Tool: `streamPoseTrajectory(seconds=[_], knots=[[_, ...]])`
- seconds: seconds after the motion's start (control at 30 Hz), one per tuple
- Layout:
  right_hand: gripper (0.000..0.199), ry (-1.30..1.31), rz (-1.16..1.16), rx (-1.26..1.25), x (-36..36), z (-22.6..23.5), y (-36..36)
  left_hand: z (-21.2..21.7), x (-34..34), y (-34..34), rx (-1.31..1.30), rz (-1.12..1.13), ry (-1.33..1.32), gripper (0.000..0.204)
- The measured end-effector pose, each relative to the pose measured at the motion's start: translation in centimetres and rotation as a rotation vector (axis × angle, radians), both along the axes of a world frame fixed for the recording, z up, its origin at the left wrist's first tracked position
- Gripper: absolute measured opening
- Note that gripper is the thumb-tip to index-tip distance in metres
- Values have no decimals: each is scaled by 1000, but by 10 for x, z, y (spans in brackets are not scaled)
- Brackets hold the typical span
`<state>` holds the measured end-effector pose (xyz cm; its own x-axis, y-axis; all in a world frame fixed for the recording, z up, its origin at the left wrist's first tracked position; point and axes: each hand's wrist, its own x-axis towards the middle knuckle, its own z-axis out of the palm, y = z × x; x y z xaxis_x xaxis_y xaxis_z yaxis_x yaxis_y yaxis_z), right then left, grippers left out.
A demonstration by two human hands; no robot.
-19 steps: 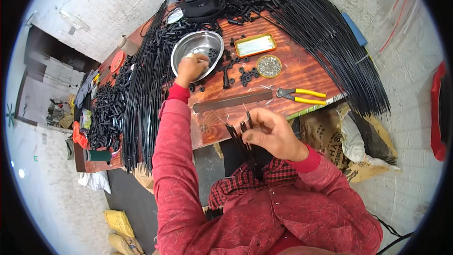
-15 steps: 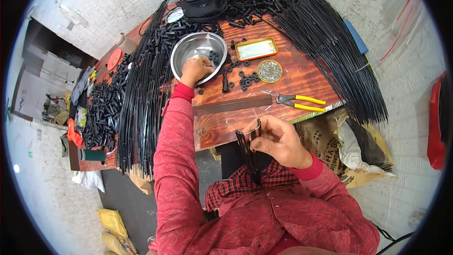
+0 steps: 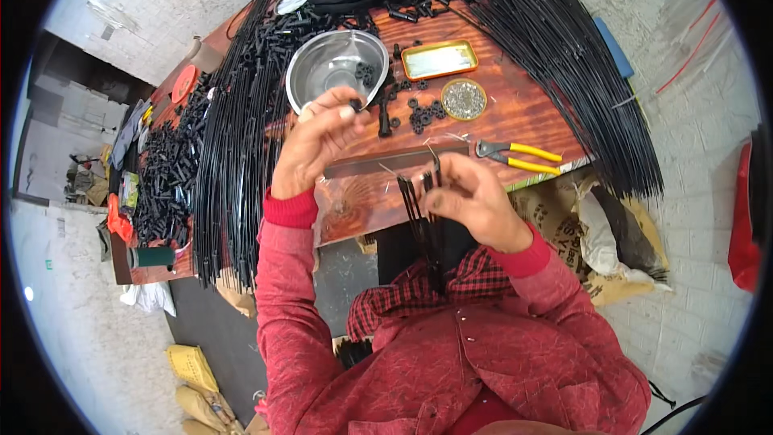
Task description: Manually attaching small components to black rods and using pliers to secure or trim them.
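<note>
My left hand is raised just in front of a steel bowl, its thumb and fingertips pinching a small black ring. More black rings lie inside the bowl. Over my lap, my right hand is closed around the upper part of several thin black rods, which stand nearly upright with their lower ends at my checkered cloth. Thin pale pins stick out near the rod tops. Loose black rings are scattered on the table to the right of the bowl.
Yellow-handled pincers rest near the table's front edge beside a brown bar. Behind them are a round dish of small silver pieces and a yellow-rimmed tray of pale pins. Long black rods and black tubes are heaped around.
My left hand has come out of the bowl toward me with a black ring between its fingers. The right hand still holds the rods, slightly lower in the picture's middle.
</note>
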<state>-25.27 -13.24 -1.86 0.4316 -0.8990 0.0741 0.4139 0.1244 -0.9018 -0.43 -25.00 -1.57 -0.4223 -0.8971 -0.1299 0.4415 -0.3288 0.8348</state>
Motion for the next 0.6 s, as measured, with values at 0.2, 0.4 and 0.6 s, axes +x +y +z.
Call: streamPoseTrajectory(seconds=[0.2,0.4,0.6], knots=[[29,-23,30,-25,24,4,1,18,-3,54,37,-114,47,29],[31,-31,34,-99,36,7,19,29,10,84,24,-90,79,32],[29,-50,59,-137,40,21,36,46,13,111,-60,-89,39,37]])
